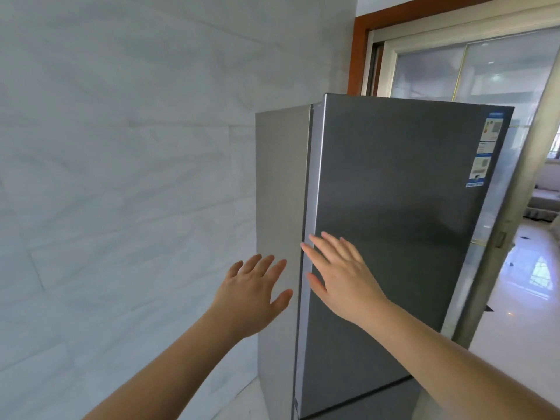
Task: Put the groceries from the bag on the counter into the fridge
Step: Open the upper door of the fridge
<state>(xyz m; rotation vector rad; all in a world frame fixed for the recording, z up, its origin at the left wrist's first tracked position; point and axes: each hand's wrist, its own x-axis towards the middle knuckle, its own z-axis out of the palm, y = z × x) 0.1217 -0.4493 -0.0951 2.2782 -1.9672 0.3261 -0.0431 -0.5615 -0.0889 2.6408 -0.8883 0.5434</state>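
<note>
both hands are spread and hold nothing; right hand lies on the fridge door, left hand beside it. best to hook fingertips behind the door's left edge and pull

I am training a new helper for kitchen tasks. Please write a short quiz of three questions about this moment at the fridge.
1. True or false: the fridge upper door is wide open.
2. Which hand has its fingers at the door's left edge?
A. left hand
B. right hand
C. neither
3. Fill in: the label stickers sit at the door's upper ____ corner.

Key:
1. False; it looks shut or nearly shut.
2. B
3. right
</note>
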